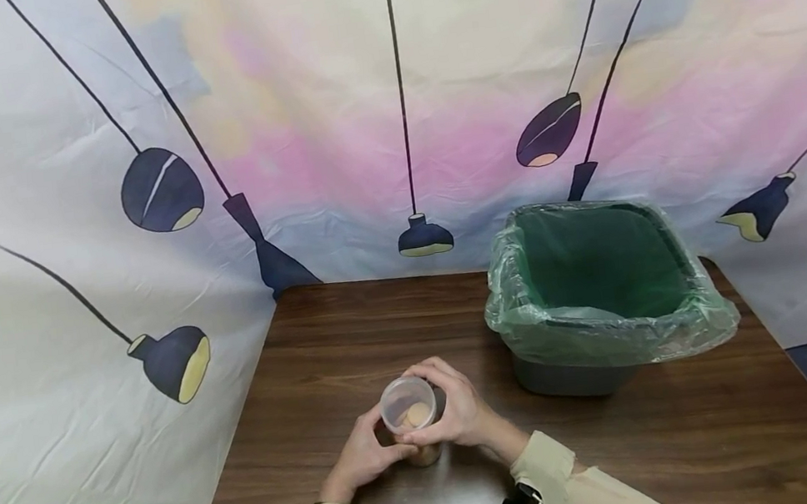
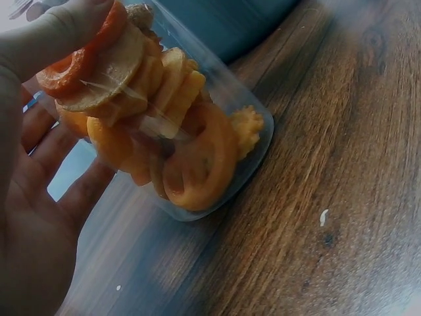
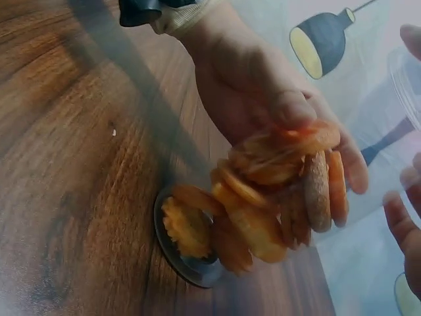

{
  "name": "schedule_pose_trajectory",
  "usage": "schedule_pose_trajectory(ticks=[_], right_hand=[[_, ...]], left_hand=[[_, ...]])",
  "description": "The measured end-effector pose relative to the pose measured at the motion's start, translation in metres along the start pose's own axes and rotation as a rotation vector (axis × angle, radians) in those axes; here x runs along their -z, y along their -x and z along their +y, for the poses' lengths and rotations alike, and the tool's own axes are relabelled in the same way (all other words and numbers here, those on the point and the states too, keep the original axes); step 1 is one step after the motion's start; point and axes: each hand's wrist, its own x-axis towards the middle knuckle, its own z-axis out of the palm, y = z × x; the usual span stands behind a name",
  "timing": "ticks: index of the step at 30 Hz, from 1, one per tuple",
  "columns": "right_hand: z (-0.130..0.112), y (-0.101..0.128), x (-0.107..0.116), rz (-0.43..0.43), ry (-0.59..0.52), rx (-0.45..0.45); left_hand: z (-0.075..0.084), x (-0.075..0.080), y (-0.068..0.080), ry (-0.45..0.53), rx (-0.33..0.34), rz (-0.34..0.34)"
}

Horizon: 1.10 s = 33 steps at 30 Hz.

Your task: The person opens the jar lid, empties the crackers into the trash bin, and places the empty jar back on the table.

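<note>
A clear plastic jar (image 1: pixel 389 398) stands upright on the table between both hands, its round top facing up. Inside are orange-brown biscuits (image 2: pixel 125 85), some ring-shaped and some with scalloped edges, piled in the lower part. My left hand (image 1: pixel 364 456) grips the jar's side, thumb across the front and fingers around the back in the left wrist view. At the top, my right hand (image 1: pixel 461 409) holds the rim, with thumb and fingers on opposite sides. Only the tips of the right fingers (image 3: pixel 402 220) show in the right wrist view.
A grey bin (image 1: pixel 573 378) with a green plastic liner (image 1: pixel 610 336) stands at the back right of the brown wooden table (image 1: pixel 337 327). Behind hangs a cloth backdrop (image 1: pixel 323 85) printed with lamps. Small pale crumbs (image 2: pixel 323 217) lie on the tabletop.
</note>
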Motion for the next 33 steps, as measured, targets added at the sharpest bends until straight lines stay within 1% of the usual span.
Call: schedule_pose_trajectory(ticks=[4, 6, 13, 18, 25, 28, 33], right_hand=[[0.001, -0.001, 0.003, -0.056, -0.041, -0.016], [0.001, 0.0, 0.004, -0.069, -0.044, -0.02], [0.0, 0.0, 0.005, -0.073, -0.005, -0.008], [-0.002, 0.001, 0.006, -0.067, 0.024, 0.006], [-0.002, 0.004, 0.007, -0.062, 0.021, 0.021], [-0.007, 0.004, 0.009, -0.06, 0.01, 0.017], [-0.03, 0.001, 0.015, -0.037, 0.002, 0.03]], left_hand=[[-0.002, 0.001, 0.001, 0.013, -0.015, -0.012], [-0.002, 0.001, 0.001, 0.028, -0.008, -0.018], [0.0, 0.001, 0.001, 0.029, 0.038, -0.021], [0.001, 0.002, 0.001, 0.025, 0.031, -0.022], [-0.001, 0.002, 0.001, 0.061, -0.002, -0.034], [-0.002, 0.001, 0.001, 0.066, -0.009, -0.038], [-0.004, 0.0, 0.001, 0.073, -0.008, -0.039]])
